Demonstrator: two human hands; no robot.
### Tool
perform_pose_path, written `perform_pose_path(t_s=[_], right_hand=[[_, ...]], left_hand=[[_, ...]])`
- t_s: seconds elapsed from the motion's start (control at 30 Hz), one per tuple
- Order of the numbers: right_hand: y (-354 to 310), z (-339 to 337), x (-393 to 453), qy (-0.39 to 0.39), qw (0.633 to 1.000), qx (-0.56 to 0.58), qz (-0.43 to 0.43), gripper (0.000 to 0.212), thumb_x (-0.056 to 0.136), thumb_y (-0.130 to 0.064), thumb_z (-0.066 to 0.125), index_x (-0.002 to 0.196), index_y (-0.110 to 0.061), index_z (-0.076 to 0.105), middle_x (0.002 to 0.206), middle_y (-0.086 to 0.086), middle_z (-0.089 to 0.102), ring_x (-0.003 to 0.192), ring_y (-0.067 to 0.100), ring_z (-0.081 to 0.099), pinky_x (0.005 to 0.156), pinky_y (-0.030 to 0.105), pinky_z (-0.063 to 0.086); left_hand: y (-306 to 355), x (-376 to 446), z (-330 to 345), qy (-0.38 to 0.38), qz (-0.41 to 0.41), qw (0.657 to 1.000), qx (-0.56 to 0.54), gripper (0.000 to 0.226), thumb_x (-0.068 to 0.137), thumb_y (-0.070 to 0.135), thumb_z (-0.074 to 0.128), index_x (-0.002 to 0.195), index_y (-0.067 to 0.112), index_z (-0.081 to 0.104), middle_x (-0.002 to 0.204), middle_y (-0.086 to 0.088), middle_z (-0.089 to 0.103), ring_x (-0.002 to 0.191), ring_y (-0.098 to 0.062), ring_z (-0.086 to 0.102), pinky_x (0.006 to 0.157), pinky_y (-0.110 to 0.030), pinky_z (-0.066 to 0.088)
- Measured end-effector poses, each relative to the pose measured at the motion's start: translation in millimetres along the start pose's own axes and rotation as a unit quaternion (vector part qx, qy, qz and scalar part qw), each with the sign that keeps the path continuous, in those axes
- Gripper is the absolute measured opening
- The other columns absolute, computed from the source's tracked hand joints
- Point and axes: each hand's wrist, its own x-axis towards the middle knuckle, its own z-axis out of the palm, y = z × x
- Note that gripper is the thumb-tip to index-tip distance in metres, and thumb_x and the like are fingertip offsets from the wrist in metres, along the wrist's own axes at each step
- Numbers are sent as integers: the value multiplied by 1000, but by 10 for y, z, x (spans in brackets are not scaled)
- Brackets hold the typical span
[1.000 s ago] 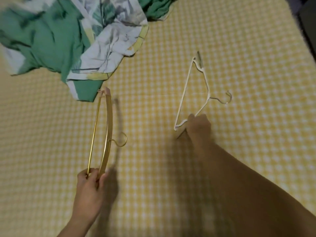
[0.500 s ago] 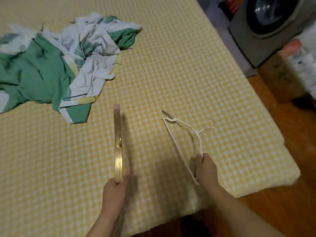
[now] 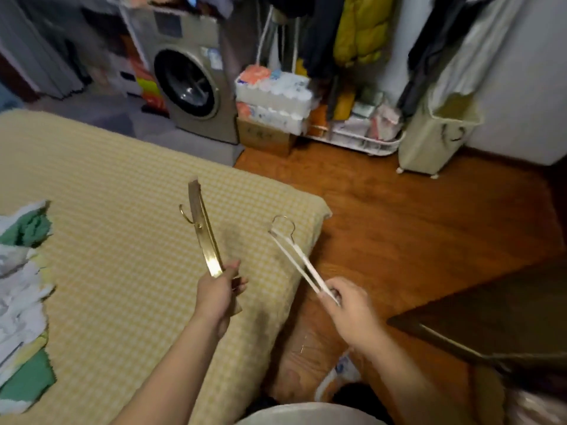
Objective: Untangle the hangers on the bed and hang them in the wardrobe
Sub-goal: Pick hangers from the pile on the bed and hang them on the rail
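- The left hand (image 3: 218,292) grips one end of a gold hanger (image 3: 203,231), fingers curled round it, and holds it up above the bed (image 3: 122,210).
- The gold hanger is seen nearly edge-on; it slants up and away from the hand, with its hook sticking out on the left side about halfway along.
- The right hand (image 3: 349,305) grips one end of a white hanger (image 3: 296,259), fingers and thumb closed round the thin frame.
- The white hanger also shows edge-on, slanting up and to the left from the hand, and its metal hook curls at the far end, over the corner of the bed.
- The two hangers are apart from each other and neither touches the bed.
- The bed has a yellow checked cover; a crumpled green and white sheet (image 3: 21,289) lies at its left edge.
- Beyond the bed stands a washing machine (image 3: 190,84) with a round door, and just beside it a cardboard box (image 3: 264,138) with packs of paper rolls (image 3: 273,99) stacked on top.
- Further right, clothes hang on an open rack, among them a yellow padded jacket (image 3: 362,29), above a white wire shelf (image 3: 362,139) crowded with small things too blurred to tell.
- A pale laundry bin (image 3: 435,139) stands on the wooden floor (image 3: 414,228) by the wall.
- A dark piece of furniture (image 3: 491,320) juts in at the lower right.
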Motion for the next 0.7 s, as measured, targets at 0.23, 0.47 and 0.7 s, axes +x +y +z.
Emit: perform_pose_path(t_s=[0.23,0.47,0.7], right_hand=[[577,-961,-963,79,994,33,67,9,87,-20,72,83,-25,64,78,-10,54,73,5,51,63,14,35],[1319,-1606,-1888,111,983,29,143,15,91,-26,68,83,-33,58,84,-16,52,79,-1,53,65,13,38],[1878,-2026,-2452,118,979,22,163,8,91,-27,68,85,-24,64,82,-15,52,79,-2,52,64,13,39]], left_hand=[[-68,-1073,1511,-216,39,975,-28,17,98,15,60,112,15,70,79,5,73,74,-15,66,62,-20,57],[-697,-1874,2582,-227,31,972,46,22,93,15,68,114,11,69,75,-2,72,63,-13,68,63,-30,48],[-1135,-2419,3065,-276,-19,959,60,19,94,6,63,112,12,65,71,-2,70,69,-16,67,52,-23,45]])
